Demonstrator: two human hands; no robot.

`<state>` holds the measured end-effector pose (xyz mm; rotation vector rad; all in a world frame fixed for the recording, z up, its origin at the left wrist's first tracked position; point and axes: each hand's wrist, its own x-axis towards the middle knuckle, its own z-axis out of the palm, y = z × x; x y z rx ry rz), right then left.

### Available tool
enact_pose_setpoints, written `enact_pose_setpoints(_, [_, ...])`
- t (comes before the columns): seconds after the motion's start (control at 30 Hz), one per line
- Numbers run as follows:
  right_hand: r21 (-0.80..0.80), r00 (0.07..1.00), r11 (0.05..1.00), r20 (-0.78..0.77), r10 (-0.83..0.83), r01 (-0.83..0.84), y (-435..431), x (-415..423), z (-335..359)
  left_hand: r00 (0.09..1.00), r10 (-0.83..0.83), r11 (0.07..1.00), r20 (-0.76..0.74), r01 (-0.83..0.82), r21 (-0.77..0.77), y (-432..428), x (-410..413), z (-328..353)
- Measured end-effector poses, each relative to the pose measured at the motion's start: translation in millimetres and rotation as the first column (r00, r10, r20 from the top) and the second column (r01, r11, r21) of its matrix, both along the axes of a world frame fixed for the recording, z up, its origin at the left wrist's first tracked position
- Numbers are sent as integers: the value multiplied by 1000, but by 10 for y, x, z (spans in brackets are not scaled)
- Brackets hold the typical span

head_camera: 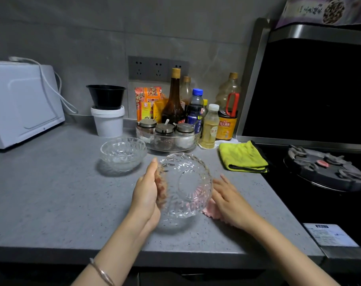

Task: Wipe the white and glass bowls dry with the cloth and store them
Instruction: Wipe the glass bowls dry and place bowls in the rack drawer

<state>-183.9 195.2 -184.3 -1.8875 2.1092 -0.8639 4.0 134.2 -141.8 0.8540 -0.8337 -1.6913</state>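
Near the bench [51, 203] edge, the left hand [144, 195] curls its fingers round a tilted glass bowl [183, 184] while the right hand [231, 201] rests straight fingers on the pink cloth [211, 212], which probably must wipe it next, before the second bowl [122, 150] beyond.

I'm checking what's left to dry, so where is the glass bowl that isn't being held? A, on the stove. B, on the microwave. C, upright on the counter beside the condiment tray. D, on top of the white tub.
C: the second glass bowl stands upright on the counter, just left of the condiment tray, while the left hand holds the held glass bowl.
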Motion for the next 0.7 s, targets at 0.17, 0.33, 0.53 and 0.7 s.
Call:
enact_pose_setpoints(0.17, [-64,564,993,818,110,-100,453,-103,472,981,-187,982,-57,187,-7,212,-333,18])
enact_pose_setpoints(0.33, [-137,239,983,957,164,-126,1164,-426,541,898,-431,902,-83,431,-19,635,-855,15])
enact_pose_setpoints(0.53, [-121,226,988,969,97,98,2172,-1022,472,774,-631,770,49,633,-85,1388,-1635,-84])
enact_pose_setpoints(0.7, [-87,292,957,956,2,278,3064,-1462,455,657,-698,585,287,753,-300,1954,-2207,-256])
